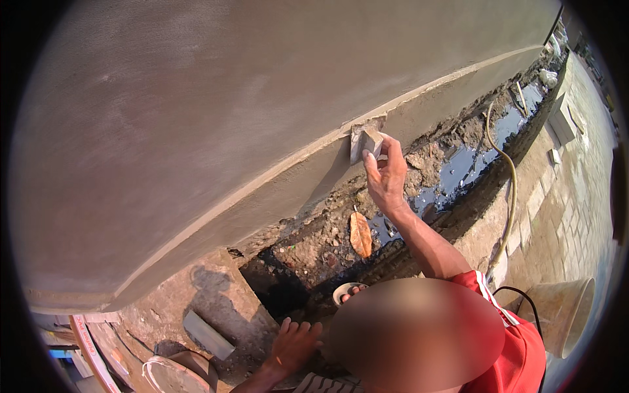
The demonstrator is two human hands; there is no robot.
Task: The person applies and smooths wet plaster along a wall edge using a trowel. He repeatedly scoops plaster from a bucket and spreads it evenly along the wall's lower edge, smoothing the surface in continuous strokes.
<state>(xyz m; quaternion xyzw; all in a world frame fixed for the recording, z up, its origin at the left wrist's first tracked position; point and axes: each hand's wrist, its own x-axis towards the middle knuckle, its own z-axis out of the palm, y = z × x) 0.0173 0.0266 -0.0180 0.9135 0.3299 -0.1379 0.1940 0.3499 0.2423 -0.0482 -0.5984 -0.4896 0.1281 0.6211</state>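
Note:
My right hand [388, 171] reaches up to the low band of a grey plastered wall [196, 118]. Its fingers and thumb grip a small plastering float [371, 141] by its block-like handle, the plate lying against the wall just under a raised ledge [275, 171]. Rough, broken mortar shows at the plate's upper edge. Lower down, near the corner of a dark hole [278, 288], my left hand [295, 342] hangs with its fingers apart and nothing in them. A blurred patch covers the area between my arms. Toes in a pale sandal [344, 293] stick out beside it.
A muddy trench [314, 252] with dark water [458, 173] runs along the wall's foot; a dry brown leaf [360, 234] lies there. Beyond are a hose [512, 190], paving and a bucket [560, 314]. A grey block [208, 335] and another bucket [171, 376] stand lower left.

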